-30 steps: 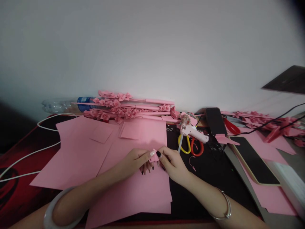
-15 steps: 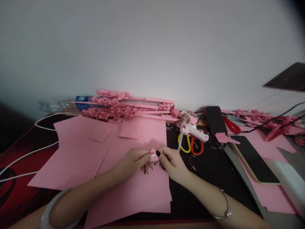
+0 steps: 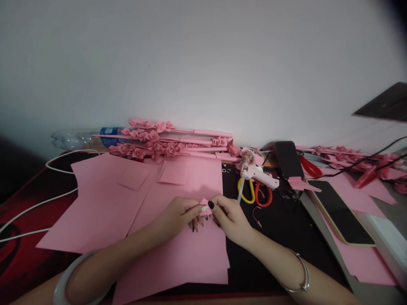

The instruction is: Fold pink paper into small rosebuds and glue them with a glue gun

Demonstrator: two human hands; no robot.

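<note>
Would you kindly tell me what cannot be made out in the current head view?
In the head view:
The small pink paper: partly covered by the left hand and the right hand.
The yellow handle and red handle: their upper parts are hidden by the glue gun.
The blue bottle label: print too small to read.
The dark panel: cut off by the right edge.

2 hands (image 3: pixel 173 218) (image 3: pixel 233 222), 1 sm. folded ppr pc. (image 3: pixel 204 201), 2 phones (image 3: pixel 288 161) (image 3: pixel 341 212), 1 glue gun (image 3: pixel 260 175), 1 btl. (image 3: pixel 76 139), 2 bracelets (image 3: pixel 59 288) (image 3: pixel 306 275), 2 handle loops (image 3: pixel 252 192) (image 3: pixel 270 199) (1 yel., 1 red). Ppr flowers (image 3: pixel 173 149): many, overlapping, can't get exact no.
</note>
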